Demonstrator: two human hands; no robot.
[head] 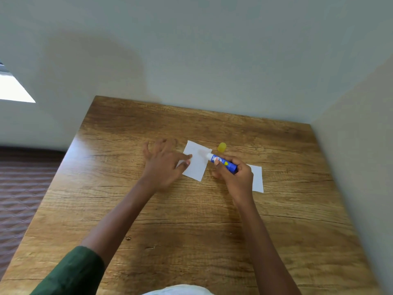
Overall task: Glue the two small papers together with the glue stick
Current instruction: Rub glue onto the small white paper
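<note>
Spanning a corner, wood-grain table (191,220) (two papers), pale walls (212,50)

The person is wearing a dark green sleeve (70,271) on the left arm, and it is ending well back from the left hand (164,165), near the elbow, leaving the forearm bare. The cloth is looking smooth and plain, with soft folds and no visible print. The right arm is showing no sleeve at all behind the right hand (234,175). Both hands are going without gloves, rings or a watch.
</note>
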